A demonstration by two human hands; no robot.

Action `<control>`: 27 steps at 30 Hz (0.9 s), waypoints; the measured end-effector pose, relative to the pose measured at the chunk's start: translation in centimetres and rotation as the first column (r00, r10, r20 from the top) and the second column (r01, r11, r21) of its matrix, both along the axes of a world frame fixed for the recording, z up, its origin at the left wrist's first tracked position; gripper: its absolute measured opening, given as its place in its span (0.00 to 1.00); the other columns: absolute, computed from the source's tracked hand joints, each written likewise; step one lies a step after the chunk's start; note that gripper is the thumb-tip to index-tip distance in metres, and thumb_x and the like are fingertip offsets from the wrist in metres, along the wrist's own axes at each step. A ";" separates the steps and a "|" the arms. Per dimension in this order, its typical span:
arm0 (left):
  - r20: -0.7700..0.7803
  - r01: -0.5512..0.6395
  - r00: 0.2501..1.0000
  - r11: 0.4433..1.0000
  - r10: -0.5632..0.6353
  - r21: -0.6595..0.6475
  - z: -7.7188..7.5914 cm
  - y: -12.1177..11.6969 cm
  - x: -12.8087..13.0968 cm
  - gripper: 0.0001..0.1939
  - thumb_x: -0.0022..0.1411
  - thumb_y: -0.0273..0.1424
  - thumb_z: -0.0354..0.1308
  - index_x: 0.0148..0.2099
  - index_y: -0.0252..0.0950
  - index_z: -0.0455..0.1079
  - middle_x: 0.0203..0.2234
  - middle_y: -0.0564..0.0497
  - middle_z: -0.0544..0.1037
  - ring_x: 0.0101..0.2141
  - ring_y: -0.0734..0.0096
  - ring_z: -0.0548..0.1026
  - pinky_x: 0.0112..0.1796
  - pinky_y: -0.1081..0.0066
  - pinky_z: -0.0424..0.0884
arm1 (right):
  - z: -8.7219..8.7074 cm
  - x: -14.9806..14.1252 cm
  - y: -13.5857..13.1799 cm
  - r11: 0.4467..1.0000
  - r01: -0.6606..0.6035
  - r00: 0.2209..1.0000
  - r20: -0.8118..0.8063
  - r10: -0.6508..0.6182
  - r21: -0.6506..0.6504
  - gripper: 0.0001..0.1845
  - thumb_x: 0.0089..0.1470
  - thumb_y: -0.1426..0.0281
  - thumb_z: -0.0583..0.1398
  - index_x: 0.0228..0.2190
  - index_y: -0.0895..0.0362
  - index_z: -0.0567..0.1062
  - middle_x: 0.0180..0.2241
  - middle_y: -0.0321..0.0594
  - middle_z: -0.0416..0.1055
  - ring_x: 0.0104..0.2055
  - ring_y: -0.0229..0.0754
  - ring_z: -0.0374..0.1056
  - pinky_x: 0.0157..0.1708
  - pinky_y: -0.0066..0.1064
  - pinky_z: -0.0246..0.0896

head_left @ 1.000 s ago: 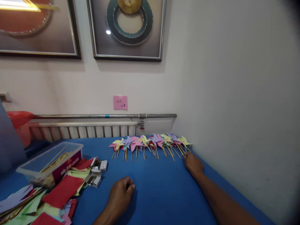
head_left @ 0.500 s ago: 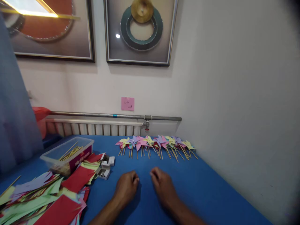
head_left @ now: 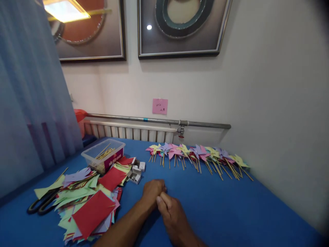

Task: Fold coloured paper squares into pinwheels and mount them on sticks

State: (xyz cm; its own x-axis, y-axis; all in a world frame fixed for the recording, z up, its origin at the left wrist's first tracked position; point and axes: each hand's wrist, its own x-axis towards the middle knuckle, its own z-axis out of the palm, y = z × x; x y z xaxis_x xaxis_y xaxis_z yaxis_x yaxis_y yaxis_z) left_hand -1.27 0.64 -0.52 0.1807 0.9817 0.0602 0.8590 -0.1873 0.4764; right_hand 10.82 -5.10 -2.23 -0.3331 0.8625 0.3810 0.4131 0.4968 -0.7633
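My left hand (head_left: 153, 190) is closed in a fist above the blue table, its fingers mostly turned away from view. Against it, near the wrist, rests my right hand (head_left: 171, 213), its fingers curled in and nothing showing in them. Beyond the hands, paper pinwheels (head_left: 197, 151) on thin sticks lie in a row along the back. Left of my hands are small white boxes (head_left: 135, 175) with tiny metal pieces in them. A heap of coloured paper sheets (head_left: 94, 212) spreads at the left, red ones on top.
A clear plastic tub (head_left: 89, 157) holds thin wooden sticks (head_left: 106, 153). Black-handled scissors (head_left: 42, 206) lie partly under paper. A blue curtain (head_left: 33, 89) hangs at the left. Behind the blue tabletop (head_left: 218, 212) run a pipe (head_left: 205, 124), a radiator (head_left: 133, 133) and the wall.
My hands were apart as two loose fists; now they have come together and touch. The view has turned left and down, bringing the scissors into sight.
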 end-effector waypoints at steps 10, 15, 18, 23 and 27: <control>-0.126 -0.003 0.992 0.999 0.009 0.050 3.2 -2.1 0.0 0.12 0.68 0.33 0.55 0.42 0.36 0.80 0.39 0.40 0.85 0.38 0.58 0.81 0.35 0.66 0.64 | -0.6 0.2 2.2 0.989 0.119 0.978 -0.163 -0.133 -0.093 0.27 0.66 0.48 0.50 0.23 0.52 0.64 0.22 0.31 0.64 0.26 0.39 0.59 0.29 0.31 0.51; -0.129 -0.176 0.968 0.950 0.214 0.257 4.9 -4.3 -4.6 0.15 0.73 0.32 0.48 0.45 0.38 0.78 0.41 0.43 0.84 0.42 0.60 0.80 0.39 0.68 0.65 | -0.9 0.3 3.1 0.982 0.172 0.978 -0.107 -0.180 -0.074 0.26 0.65 0.47 0.49 0.22 0.51 0.59 0.20 0.30 0.59 0.25 0.39 0.56 0.28 0.32 0.48; -0.201 -0.413 0.856 0.865 0.476 0.285 5.2 -6.1 -11.6 0.19 0.75 0.32 0.44 0.43 0.37 0.77 0.39 0.44 0.83 0.39 0.60 0.80 0.37 0.68 0.64 | -1.0 -0.1 3.2 0.981 0.170 0.981 -0.079 -0.178 -0.096 0.26 0.63 0.48 0.49 0.21 0.50 0.56 0.19 0.29 0.55 0.24 0.39 0.53 0.27 0.32 0.46; -0.369 -0.626 0.597 0.701 0.712 0.340 6.1 -6.4 -23.4 0.20 0.74 0.35 0.44 0.45 0.34 0.78 0.44 0.37 0.83 0.43 0.52 0.80 0.37 0.66 0.64 | -0.8 -0.5 3.1 0.976 0.170 0.980 -0.082 -0.182 -0.135 0.25 0.62 0.49 0.50 0.21 0.50 0.57 0.18 0.30 0.56 0.24 0.40 0.52 0.27 0.33 0.45; -0.401 -0.620 0.650 0.755 0.646 0.213 5.3 -4.5 -27.1 0.15 0.67 0.37 0.54 0.43 0.35 0.79 0.44 0.37 0.84 0.45 0.46 0.79 0.39 0.64 0.65 | -0.8 -0.5 3.4 0.972 0.181 0.976 -0.098 -0.196 -0.148 0.24 0.62 0.50 0.51 0.20 0.50 0.57 0.18 0.30 0.57 0.23 0.40 0.54 0.27 0.33 0.46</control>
